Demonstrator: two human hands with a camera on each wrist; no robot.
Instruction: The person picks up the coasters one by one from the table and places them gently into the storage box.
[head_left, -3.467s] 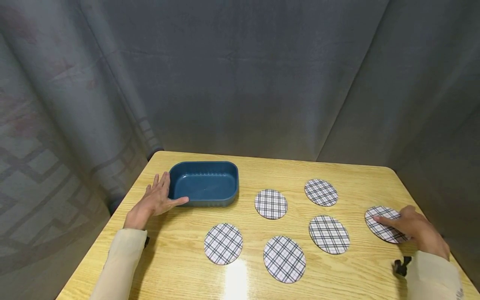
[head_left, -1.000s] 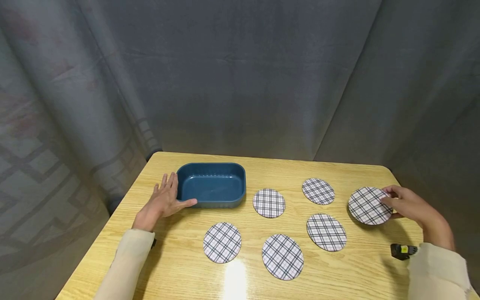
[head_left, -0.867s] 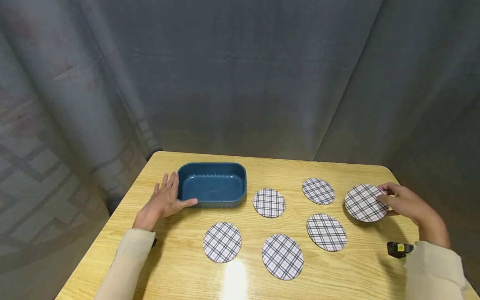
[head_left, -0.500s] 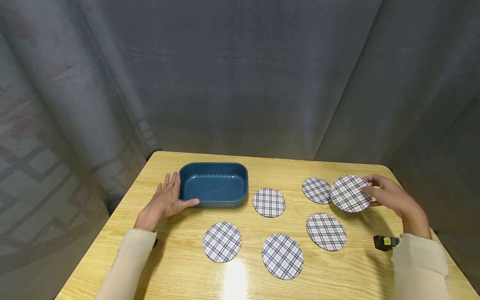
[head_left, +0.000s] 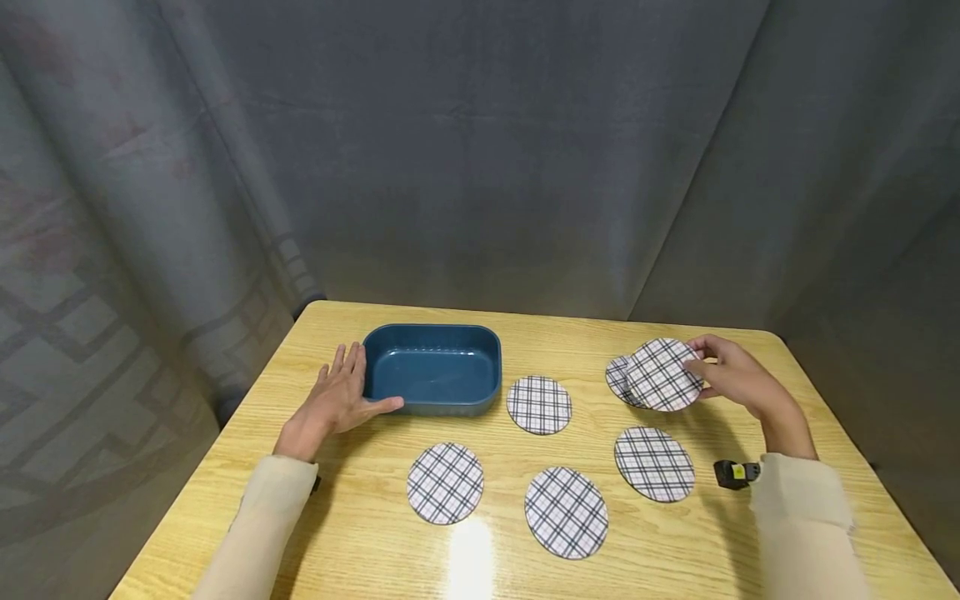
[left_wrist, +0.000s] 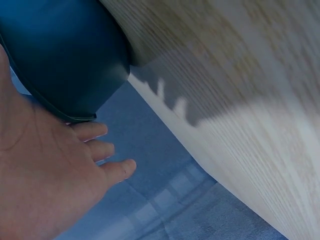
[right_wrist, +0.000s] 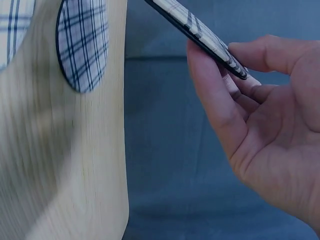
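My right hand (head_left: pixel 701 372) pinches a round plaid coaster (head_left: pixel 664 375) by its right rim and holds it tilted in the air. It partly covers the back right coaster (head_left: pixel 617 375), which lies on the table. In the right wrist view the held coaster (right_wrist: pixel 200 34) shows edge-on between the thumb and fingers (right_wrist: pixel 210 85), with the lying coaster (right_wrist: pixel 82 42) beyond it. My left hand (head_left: pixel 347 392) rests flat, fingers straight, against the left end of a blue tub (head_left: pixel 433 367). In the left wrist view the tub (left_wrist: pixel 65 55) sits by the palm (left_wrist: pixel 45 175).
Several more plaid coasters lie flat on the wooden table (head_left: pixel 360 533): one beside the tub (head_left: pixel 538 405), one front left (head_left: pixel 445 483), one front centre (head_left: pixel 566 512), one right (head_left: pixel 654 464). A small black device (head_left: pixel 731 473) sits at my right wrist. Grey curtains surround the table.
My right hand lifted the coaster from the table's right edge and carried it back and left over the back right coaster. The tub slid slightly right with my left hand against it.
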